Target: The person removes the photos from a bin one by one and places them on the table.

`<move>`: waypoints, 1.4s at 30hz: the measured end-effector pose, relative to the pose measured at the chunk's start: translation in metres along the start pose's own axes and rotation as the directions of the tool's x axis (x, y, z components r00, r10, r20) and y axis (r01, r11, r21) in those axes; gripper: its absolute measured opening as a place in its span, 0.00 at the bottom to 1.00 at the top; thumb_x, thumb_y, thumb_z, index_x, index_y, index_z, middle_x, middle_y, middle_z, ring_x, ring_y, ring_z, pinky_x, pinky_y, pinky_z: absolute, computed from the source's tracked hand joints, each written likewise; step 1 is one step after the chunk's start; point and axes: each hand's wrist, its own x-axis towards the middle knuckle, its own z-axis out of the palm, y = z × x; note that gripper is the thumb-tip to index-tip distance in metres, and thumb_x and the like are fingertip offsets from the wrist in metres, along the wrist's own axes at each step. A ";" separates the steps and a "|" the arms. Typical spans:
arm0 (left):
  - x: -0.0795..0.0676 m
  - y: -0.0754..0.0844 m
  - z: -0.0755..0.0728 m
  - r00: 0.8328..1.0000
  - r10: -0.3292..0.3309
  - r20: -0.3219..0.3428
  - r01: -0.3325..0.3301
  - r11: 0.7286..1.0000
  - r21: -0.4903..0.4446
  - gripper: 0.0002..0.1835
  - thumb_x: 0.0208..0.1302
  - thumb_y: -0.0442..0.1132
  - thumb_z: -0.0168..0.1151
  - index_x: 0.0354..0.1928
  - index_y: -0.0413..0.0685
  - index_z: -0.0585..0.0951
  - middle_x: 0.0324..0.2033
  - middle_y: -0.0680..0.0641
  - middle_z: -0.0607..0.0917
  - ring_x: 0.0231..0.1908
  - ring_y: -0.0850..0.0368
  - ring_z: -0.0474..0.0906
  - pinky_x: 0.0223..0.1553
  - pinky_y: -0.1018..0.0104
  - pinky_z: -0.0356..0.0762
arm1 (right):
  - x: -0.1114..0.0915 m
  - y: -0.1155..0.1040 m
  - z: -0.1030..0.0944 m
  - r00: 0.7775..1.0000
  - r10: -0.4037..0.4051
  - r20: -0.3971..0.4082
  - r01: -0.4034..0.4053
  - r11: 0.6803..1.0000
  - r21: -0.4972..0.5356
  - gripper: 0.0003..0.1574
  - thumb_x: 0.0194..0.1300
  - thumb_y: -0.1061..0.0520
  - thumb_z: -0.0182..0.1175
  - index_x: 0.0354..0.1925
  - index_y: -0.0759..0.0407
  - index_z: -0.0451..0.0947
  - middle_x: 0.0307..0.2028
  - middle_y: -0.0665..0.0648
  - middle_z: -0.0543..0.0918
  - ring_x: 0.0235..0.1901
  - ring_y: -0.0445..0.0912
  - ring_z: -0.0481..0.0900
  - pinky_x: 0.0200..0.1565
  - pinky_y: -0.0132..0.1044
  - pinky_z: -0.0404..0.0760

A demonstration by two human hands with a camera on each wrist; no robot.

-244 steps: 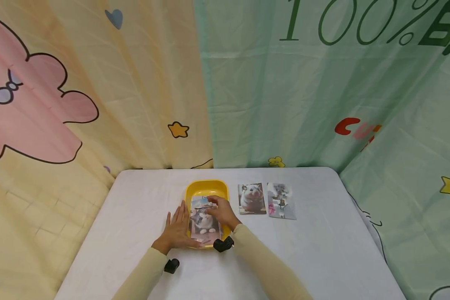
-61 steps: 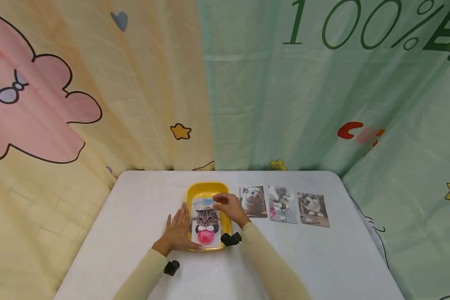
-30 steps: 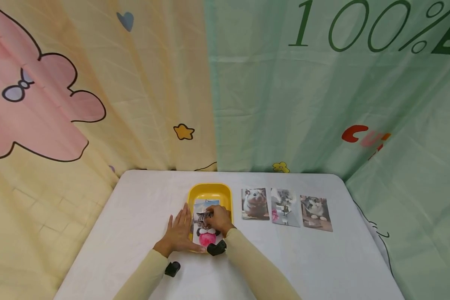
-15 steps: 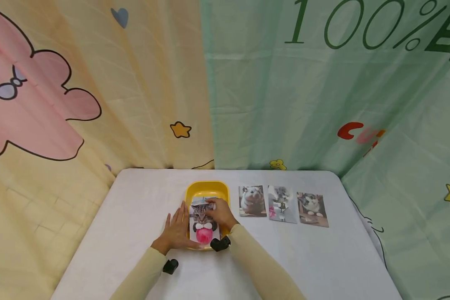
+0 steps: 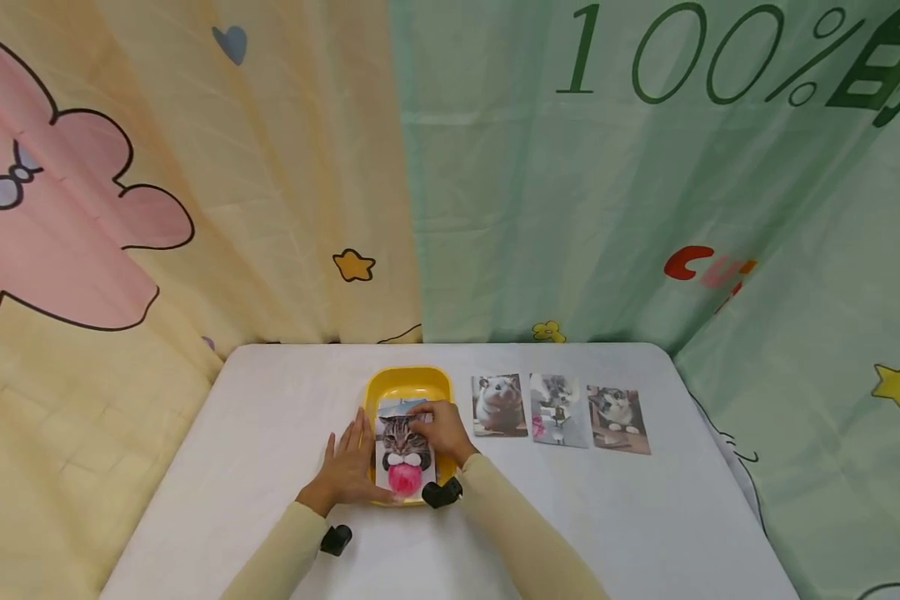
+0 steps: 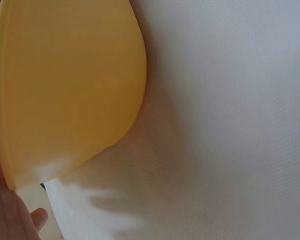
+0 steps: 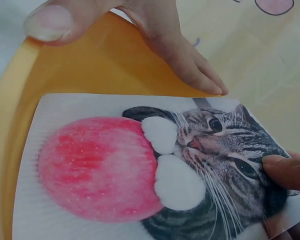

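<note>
Pinching a cat card (image 7: 150, 170), right hand (image 5: 444, 429) (straight-fingered left hand (image 5: 347, 472) against yellow tray (image 5: 409, 382))

1. I see a long, pale cream fabric sleeve (image 5: 281, 542) on the person's left arm.
2. A matching pale cream right sleeve (image 5: 528, 529) is just as plain.
3. A small, chunky black left wrist device (image 5: 336, 540) has a similar black right wrist device (image 5: 442, 493) as its pair.
4. Fingers (image 7: 67, 17) are bare, one thumb showing a broad, rounded nail (image 7: 49, 24).
</note>
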 end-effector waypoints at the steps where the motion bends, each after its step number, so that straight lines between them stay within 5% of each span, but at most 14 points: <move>1: -0.001 0.000 0.000 1.000 -0.005 0.005 0.005 1.000 -0.001 0.82 0.26 0.80 0.67 0.74 0.32 0.40 0.74 0.35 0.36 0.72 0.36 0.40 0.68 0.35 0.29 | -0.001 0.002 -0.002 1.000 -0.012 -0.009 0.012 1.000 0.005 0.08 0.60 0.62 0.65 0.39 0.61 0.87 0.35 0.52 0.86 0.32 0.43 0.79 0.37 0.36 0.81; 5: -0.001 -0.001 0.000 1.000 -0.003 0.013 0.003 1.000 0.007 0.83 0.26 0.80 0.66 0.73 0.31 0.39 0.74 0.35 0.35 0.72 0.36 0.39 0.68 0.36 0.30 | -0.002 0.005 -0.016 0.998 0.053 -0.031 -0.047 0.983 0.177 0.10 0.61 0.62 0.66 0.42 0.62 0.86 0.33 0.53 0.85 0.21 0.38 0.71 0.26 0.29 0.76; 9: -0.002 -0.001 -0.003 1.000 0.001 0.012 -0.001 1.000 -0.008 0.82 0.28 0.78 0.68 0.73 0.30 0.40 0.74 0.34 0.36 0.72 0.35 0.39 0.67 0.34 0.30 | -0.002 0.007 -0.035 0.987 0.158 -0.028 -0.138 0.928 0.345 0.14 0.61 0.61 0.66 0.45 0.66 0.84 0.37 0.58 0.84 0.18 0.40 0.71 0.26 0.32 0.78; 13: -0.004 -0.002 -0.004 0.999 -0.006 0.036 0.006 1.000 0.004 0.81 0.29 0.78 0.67 0.73 0.30 0.38 0.74 0.35 0.34 0.72 0.35 0.39 0.68 0.35 0.29 | -0.004 0.012 -0.055 0.980 0.192 -0.050 -0.162 0.921 0.353 0.16 0.61 0.62 0.66 0.46 0.68 0.82 0.38 0.61 0.85 0.18 0.43 0.73 0.26 0.40 0.80; 20: -0.006 -0.002 -0.006 1.000 0.004 0.017 -0.004 1.000 -0.014 0.81 0.30 0.76 0.71 0.72 0.28 0.38 0.74 0.33 0.34 0.72 0.34 0.39 0.67 0.34 0.32 | -0.015 0.025 -0.098 0.960 0.254 -0.116 -0.205 0.923 0.325 0.15 0.59 0.62 0.67 0.46 0.62 0.84 0.38 0.56 0.84 0.21 0.39 0.74 0.24 0.32 0.76; 26: -0.005 -0.001 -0.007 1.000 0.005 0.017 -0.005 1.000 -0.002 0.81 0.30 0.75 0.71 0.72 0.28 0.38 0.74 0.33 0.34 0.72 0.35 0.39 0.68 0.35 0.32 | -0.038 0.048 -0.124 0.957 0.280 -0.081 -0.244 0.922 0.300 0.18 0.60 0.62 0.67 0.48 0.65 0.82 0.38 0.57 0.85 0.20 0.41 0.74 0.26 0.36 0.78; 34: -0.003 -0.001 -0.005 1.000 0.003 0.020 -0.003 1.000 -0.005 0.81 0.29 0.76 0.71 0.72 0.28 0.39 0.74 0.33 0.34 0.73 0.35 0.38 0.68 0.35 0.31 | -0.064 0.080 -0.121 0.937 0.347 -0.036 -0.325 0.906 0.273 0.16 0.59 0.61 0.67 0.47 0.67 0.83 0.29 0.53 0.83 0.18 0.43 0.68 0.24 0.36 0.74; 37: -0.003 -0.002 -0.004 1.000 0.004 0.021 -0.004 1.000 -0.005 0.81 0.29 0.76 0.71 0.73 0.28 0.39 0.74 0.34 0.34 0.73 0.35 0.38 0.68 0.35 0.31 | -0.071 0.089 -0.114 0.939 0.345 -0.015 -0.327 0.904 0.274 0.16 0.60 0.63 0.67 0.46 0.69 0.82 0.35 0.55 0.84 0.18 0.43 0.67 0.23 0.35 0.73; 42: -0.002 -0.002 -0.002 1.000 -0.001 0.026 0.001 1.000 -0.006 0.81 0.30 0.75 0.71 0.73 0.29 0.38 0.74 0.34 0.33 0.73 0.35 0.38 0.68 0.35 0.30 | -0.073 0.102 -0.101 0.963 0.263 -0.056 -0.249 0.951 0.183 0.13 0.56 0.66 0.69 0.42 0.70 0.84 0.39 0.59 0.83 0.26 0.41 0.72 0.27 0.31 0.74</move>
